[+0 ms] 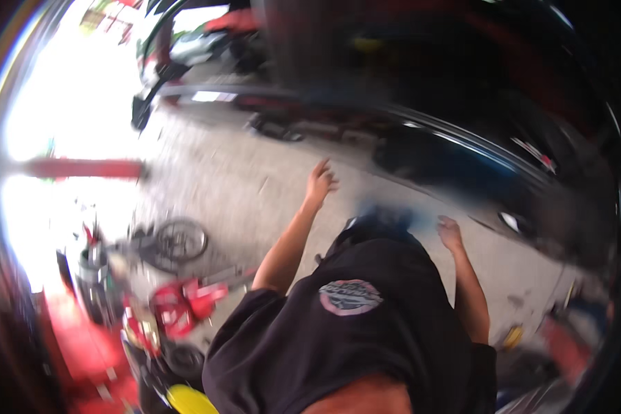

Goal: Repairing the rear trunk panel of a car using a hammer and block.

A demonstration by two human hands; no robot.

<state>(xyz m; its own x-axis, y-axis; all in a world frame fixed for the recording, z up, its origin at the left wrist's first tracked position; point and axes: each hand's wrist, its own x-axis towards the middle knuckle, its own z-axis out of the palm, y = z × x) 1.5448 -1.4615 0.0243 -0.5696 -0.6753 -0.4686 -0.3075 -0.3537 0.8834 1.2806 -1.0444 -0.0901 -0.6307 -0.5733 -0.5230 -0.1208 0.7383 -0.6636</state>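
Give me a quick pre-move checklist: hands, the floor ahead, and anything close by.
1. Left hand empty: ok, fingers spread, nothing held.
2. Right hand empty: ok, open, nothing in it.
3. Concrete floor ahead bare: ok.
4. Dark car apart from right hand: cannot tell, blurred.
5. Red tools and wheel apart from left arm: ok.
6. Picture sharp: not ok.

The head camera looks steeply down over the person's torso onto a concrete floor (255,172).
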